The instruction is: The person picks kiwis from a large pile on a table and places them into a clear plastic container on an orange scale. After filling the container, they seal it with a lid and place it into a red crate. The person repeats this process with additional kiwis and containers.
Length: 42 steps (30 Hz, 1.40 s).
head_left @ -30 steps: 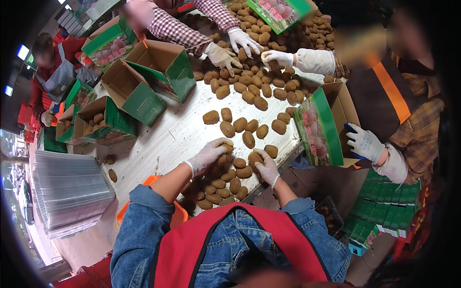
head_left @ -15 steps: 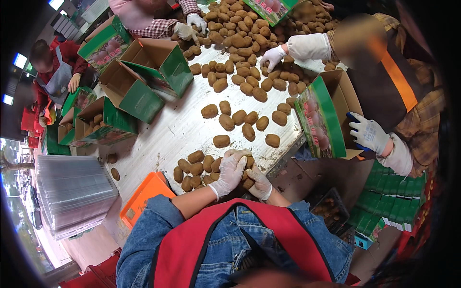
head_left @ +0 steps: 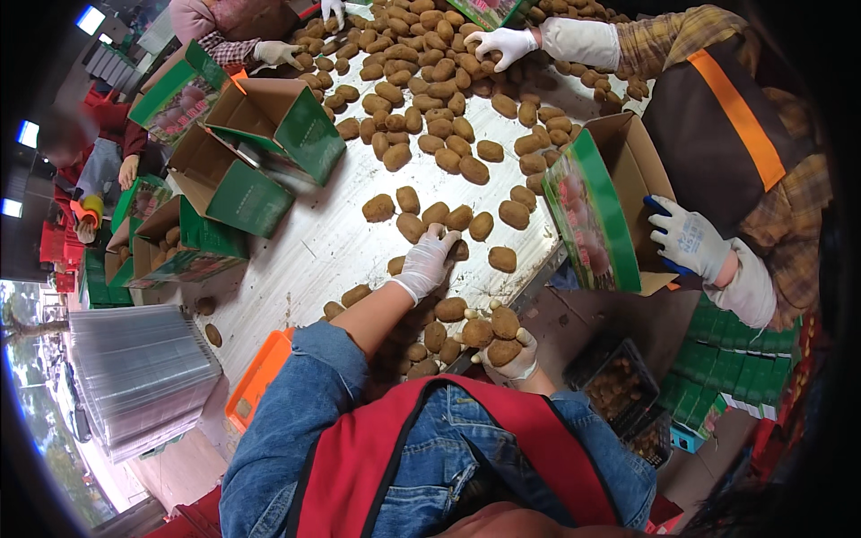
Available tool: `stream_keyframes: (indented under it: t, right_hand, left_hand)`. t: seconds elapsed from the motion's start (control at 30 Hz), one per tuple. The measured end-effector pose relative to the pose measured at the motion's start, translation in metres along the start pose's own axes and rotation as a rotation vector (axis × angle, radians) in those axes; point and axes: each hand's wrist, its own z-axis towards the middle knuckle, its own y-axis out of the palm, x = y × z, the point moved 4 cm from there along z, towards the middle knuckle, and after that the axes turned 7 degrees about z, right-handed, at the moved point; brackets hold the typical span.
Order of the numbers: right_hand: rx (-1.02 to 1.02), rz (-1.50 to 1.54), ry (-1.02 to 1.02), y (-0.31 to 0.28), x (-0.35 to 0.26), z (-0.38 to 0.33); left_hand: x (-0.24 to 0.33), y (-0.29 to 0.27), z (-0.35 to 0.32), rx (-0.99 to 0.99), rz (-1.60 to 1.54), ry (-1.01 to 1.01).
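Observation:
My left hand (head_left: 425, 266), in a thin white glove, reaches forward over the white table (head_left: 309, 233). Its fingers curl over a brown kiwifruit (head_left: 460, 251), partly hidden beneath them. Close to my body at the table's near edge, my right hand (head_left: 521, 360), gloved too, is turned palm up and cups several kiwifruit (head_left: 478, 333) against its fingers. Between my left forearm and right hand lies a group of kiwifruit (head_left: 435, 337), partly covered by the forearm. More loose kiwifruit (head_left: 514, 214) are scattered just beyond my left hand.
A big kiwifruit pile (head_left: 421, 67) covers the far side. Green cartons (head_left: 260, 193) stand at left, beside stacked clear trays (head_left: 143, 368) and an orange tray (head_left: 260, 381). At right a co-worker's gloved hand (head_left: 691, 240) holds an open carton (head_left: 596, 211). Dark crates (head_left: 619, 381) sit below.
My hands, together over the near kiwifruit before, have parted. The left has moved forward to a farther kiwifruit; the right has turned up with several in it. The right co-worker's far hand has moved farther away.

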Motion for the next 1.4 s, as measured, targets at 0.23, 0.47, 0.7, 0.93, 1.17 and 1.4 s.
stream_keyframes:
  t: [0.23,0.47,0.7,0.93,1.17,1.4]
  right_hand:
    - [0.101,-0.561,-0.062,0.012,-0.049,0.011]
    - [0.419,-2.39,0.073,0.048,-0.134,0.075]
    - [0.52,-2.546,0.656,0.048,-0.109,0.098]
    - [0.421,-2.451,0.322,0.038,-0.111,0.086]
    - [0.194,-0.357,-0.035,-0.003,-0.075,0.086]
    - [0.083,-0.068,-0.032,0.004,0.045,0.133]
  left_hand:
    - [-0.005,-0.013,-0.021,-0.428,0.142,0.244]
    - [-0.055,-0.038,0.006,0.006,0.228,-0.073]
    - [-0.08,-0.055,-0.016,-0.162,0.097,-0.283]
    - [-0.135,-0.073,0.02,0.05,0.071,-0.336]
    - [-0.117,-0.067,-0.011,0.091,-1.215,-0.561]
    - [0.008,-0.068,-0.116,0.598,-1.369,-0.443]
